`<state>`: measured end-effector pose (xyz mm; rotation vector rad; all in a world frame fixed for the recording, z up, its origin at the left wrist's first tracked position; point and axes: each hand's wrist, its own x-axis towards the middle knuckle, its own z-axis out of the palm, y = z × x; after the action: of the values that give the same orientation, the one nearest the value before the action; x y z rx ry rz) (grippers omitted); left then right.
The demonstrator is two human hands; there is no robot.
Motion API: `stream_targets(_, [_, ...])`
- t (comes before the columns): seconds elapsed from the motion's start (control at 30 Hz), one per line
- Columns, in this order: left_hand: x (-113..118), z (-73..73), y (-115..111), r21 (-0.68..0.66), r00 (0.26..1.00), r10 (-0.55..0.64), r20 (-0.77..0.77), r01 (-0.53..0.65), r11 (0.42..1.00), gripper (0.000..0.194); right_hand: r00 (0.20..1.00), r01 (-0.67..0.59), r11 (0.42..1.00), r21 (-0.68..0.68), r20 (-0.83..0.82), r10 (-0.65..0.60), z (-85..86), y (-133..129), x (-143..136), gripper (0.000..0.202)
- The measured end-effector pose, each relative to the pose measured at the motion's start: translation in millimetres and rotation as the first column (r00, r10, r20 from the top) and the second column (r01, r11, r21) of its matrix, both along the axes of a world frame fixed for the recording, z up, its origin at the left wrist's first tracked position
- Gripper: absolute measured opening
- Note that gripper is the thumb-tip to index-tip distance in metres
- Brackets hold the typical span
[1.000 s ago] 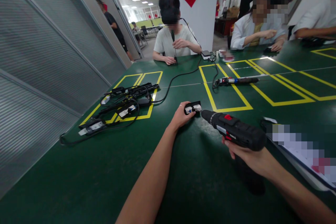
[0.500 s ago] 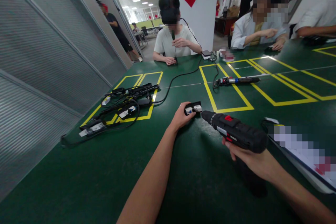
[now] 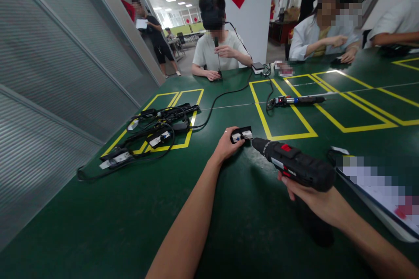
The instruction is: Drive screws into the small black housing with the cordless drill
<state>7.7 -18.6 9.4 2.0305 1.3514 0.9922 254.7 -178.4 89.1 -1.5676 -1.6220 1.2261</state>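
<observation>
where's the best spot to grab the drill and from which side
Probably the handle of the drill, coming from its rear, on the right, where the right hand holds it. It drops below the body like a pistol grip, while the chuck points away, toward the small black part in the left hand.

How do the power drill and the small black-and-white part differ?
Size: the power drill is much larger than the small black-and-white part.
Look: the drill is black with red details; the part has a white area with a bluish spot.
Hold: the right hand wraps the drill's handle; the left hand holds the part, toward which the drill's front end points.
Shared: both show black surfaces and are hand-held.
</observation>
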Motion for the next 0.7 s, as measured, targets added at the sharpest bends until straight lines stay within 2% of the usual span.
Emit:
stream_targets(0.57, [1.3,1.9,-0.8,0.011,1.000,0.000,-0.007,0.000,1.000,0.047,0.999,0.020,0.999,-0.049,0.027,-0.019,8.0,-0.9,-4.0,0.040])
stream_targets(0.7, [0.9,1.5,-0.5,0.003,1.000,0.005,-0.015,-0.005,1.000,0.048,0.999,0.028,0.999,-0.025,0.023,-0.028,6.1,-0.6,-3.6,0.038])
